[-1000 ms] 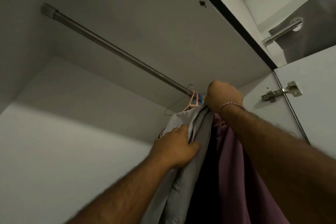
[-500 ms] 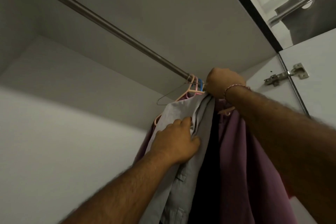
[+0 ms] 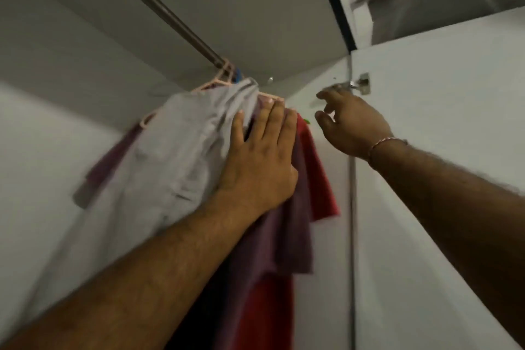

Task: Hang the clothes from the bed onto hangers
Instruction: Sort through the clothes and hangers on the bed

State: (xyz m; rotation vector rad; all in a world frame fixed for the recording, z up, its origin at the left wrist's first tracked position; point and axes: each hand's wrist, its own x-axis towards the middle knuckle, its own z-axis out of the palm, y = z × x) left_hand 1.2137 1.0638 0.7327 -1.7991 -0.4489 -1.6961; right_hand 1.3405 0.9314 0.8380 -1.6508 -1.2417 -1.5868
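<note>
- The steel wardrobe rail [image 3: 159, 8] runs from the upper left of the frame down to the centre. Its bare stretch looks shorter than half a second ago, as the view has tipped closer.
- One pale grey cotton shirt [image 3: 176, 156] hangs left of centre on a pink plastic hanger [image 3: 218, 83], now settled on the rail. This piece of the task looks done.
- The left hand [image 3: 261, 162], which pinched the grey cloth a moment ago, now lies flat on it at centre, fingers straight and together, pressing it toward the other clothes.
- Behind it I count one purple garment [image 3: 284, 236] and one red garment [image 3: 318, 179]; hangers bunch at the rail's end, too crowded to count surely.
- The right hand [image 3: 352, 125], right of centre, has let go of the hanger hook and is spread loose, holding nothing, near the single metal door hinge [image 3: 360, 84].
- No bed is in view.
</note>
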